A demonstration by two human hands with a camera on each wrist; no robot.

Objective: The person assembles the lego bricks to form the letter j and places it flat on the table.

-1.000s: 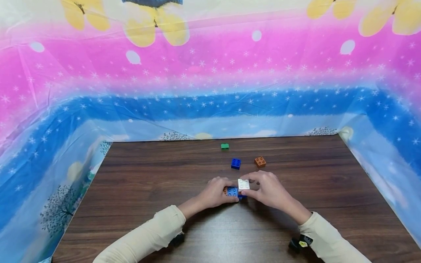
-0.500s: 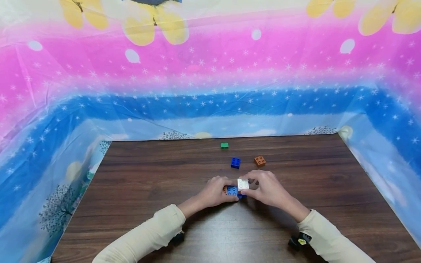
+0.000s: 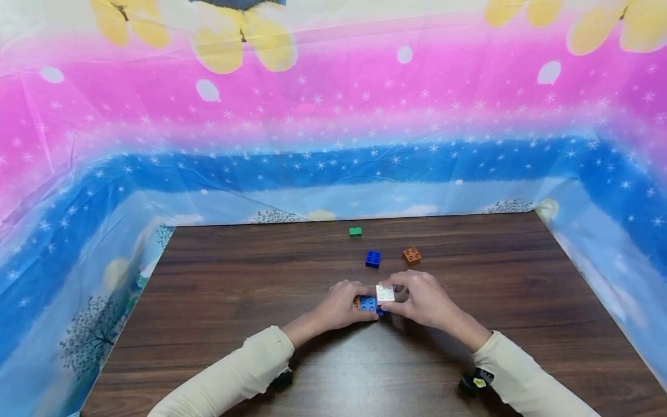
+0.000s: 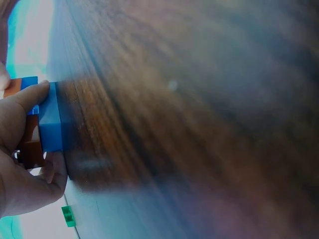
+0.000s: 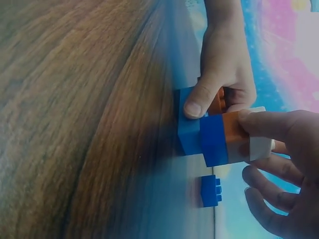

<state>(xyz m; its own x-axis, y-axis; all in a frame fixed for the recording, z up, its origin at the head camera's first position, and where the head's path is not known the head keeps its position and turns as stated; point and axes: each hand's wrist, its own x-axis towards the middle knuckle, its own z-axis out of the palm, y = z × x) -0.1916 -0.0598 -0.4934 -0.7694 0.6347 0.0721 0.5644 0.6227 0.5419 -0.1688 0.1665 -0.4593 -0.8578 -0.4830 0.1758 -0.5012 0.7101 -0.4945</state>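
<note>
My left hand (image 3: 341,305) grips a light blue toy building brick (image 5: 188,137) low at the table, thumb on its near side and fingers on the far side. An orange brick (image 4: 33,144) sits on its left end, partly hidden by that hand. On the other end stands a stack: a dark blue brick (image 5: 214,144), then an orange one (image 5: 236,142), then a white brick (image 3: 385,292) on top. My right hand (image 3: 424,299) pinches the white brick, its thumb tip overlapping the upper orange one in the right wrist view. Its other fingers curl loosely.
Beyond the hands lie a loose dark blue brick (image 3: 373,259), an orange brick (image 3: 411,256) to its right, and a small green brick (image 3: 355,231) near the back edge of the wooden table (image 3: 250,260). A printed cloth (image 3: 333,127) hangs around the back and sides.
</note>
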